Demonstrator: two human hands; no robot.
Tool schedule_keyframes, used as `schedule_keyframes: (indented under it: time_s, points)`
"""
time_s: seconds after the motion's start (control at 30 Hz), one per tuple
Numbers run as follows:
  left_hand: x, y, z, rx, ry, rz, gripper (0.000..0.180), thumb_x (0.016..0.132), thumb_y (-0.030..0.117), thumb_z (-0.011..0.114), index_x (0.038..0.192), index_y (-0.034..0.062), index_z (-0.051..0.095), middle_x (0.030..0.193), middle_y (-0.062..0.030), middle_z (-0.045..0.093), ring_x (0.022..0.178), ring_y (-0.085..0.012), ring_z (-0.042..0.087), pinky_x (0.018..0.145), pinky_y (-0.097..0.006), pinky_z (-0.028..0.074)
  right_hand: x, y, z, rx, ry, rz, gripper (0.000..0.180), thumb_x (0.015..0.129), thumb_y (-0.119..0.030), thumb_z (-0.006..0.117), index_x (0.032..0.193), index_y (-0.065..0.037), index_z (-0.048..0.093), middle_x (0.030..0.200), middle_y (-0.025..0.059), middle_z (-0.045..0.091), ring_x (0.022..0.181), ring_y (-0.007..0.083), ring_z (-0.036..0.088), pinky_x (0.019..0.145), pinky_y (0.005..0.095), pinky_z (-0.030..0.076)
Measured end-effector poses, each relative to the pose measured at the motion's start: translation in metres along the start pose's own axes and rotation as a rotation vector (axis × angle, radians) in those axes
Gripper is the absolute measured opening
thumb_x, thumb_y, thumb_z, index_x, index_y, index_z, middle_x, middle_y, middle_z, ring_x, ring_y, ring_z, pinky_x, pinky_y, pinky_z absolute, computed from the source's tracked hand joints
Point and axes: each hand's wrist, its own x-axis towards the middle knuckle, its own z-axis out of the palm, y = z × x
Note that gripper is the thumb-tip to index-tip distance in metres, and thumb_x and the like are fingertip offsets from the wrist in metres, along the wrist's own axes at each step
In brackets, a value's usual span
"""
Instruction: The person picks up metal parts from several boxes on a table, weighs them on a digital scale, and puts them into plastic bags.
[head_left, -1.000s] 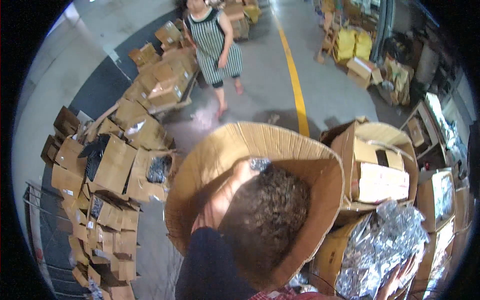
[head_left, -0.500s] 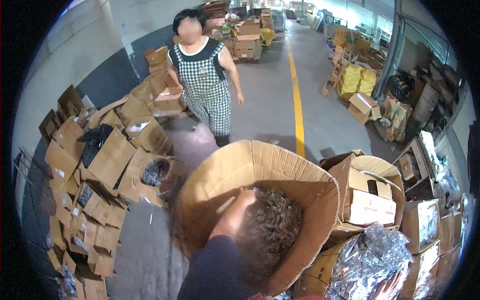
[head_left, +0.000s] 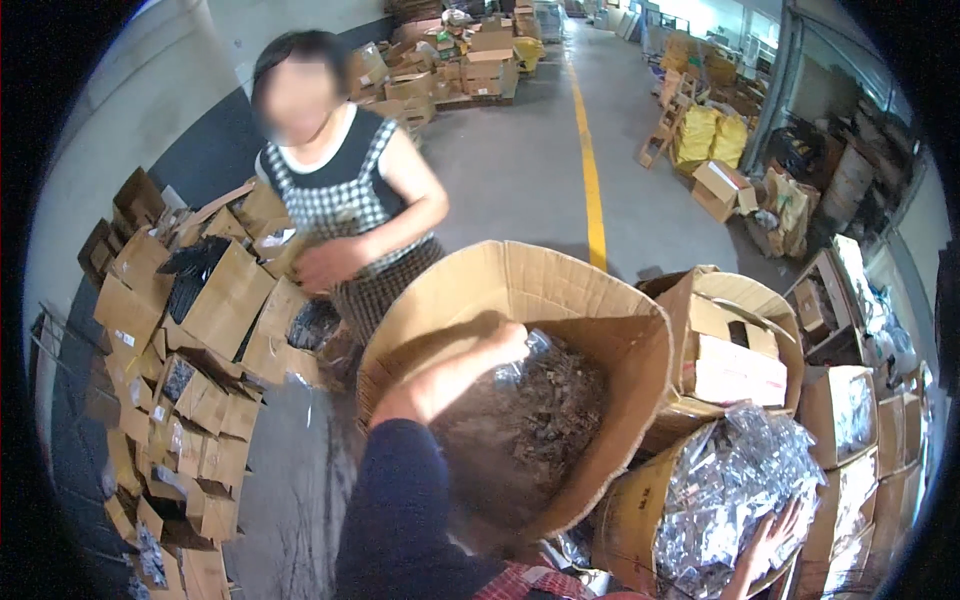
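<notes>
My left hand (head_left: 508, 342) reaches over a large round-sided cardboard bin (head_left: 460, 280), its fingers closed round clear plastic pieces (head_left: 537, 346). Below it, a heap of dull, greyish-brown small plastic pieces (head_left: 560, 405) fills part of the bin. At the lower right, my right hand (head_left: 775, 535) lies with fingers stretched out on a pile of shiny clear plastic pieces (head_left: 735, 490). That pile rises above the rim of a second cardboard box (head_left: 625, 530). A checked red cloth shows near my left sleeve.
A person in a checked pinafore (head_left: 350, 200) stands close behind the bin's left side. Open cardboard boxes (head_left: 225, 310) crowd the left floor. Another carton (head_left: 740, 375) stands right of the bin, with stacked boxes (head_left: 845, 430) beyond. A yellow line (head_left: 588, 170) runs along the aisle.
My left hand has risen, moving slightly right, with clear plastic pieces now visible in it. The other person has come nearer and bent an arm across the body. My right hand shows more fully.
</notes>
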Motion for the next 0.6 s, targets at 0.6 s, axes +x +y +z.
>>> schedule_keyframes:
  time_s: [0.6]
  points:
    - [-0.345, 0.368, 0.003, -1.005, 0.172, 0.445, 0.010, 0.070, -0.007, 0.055, 0.063, -0.0008, 0.060, 0.068, -0.0051, 0.060, 0.057, -0.0084, 0.054, 0.052, -0.023, 0.043, -0.021, -0.038, -0.106, 0.905, -0.296, 0.028, 0.059, 0.086, -0.035, 0.063, 0.138, -0.014, 0.044, 0.143, 0.0152, 0.040, 0.133, 0.0379, 0.032, 0.108, 0.0541, 0.023]
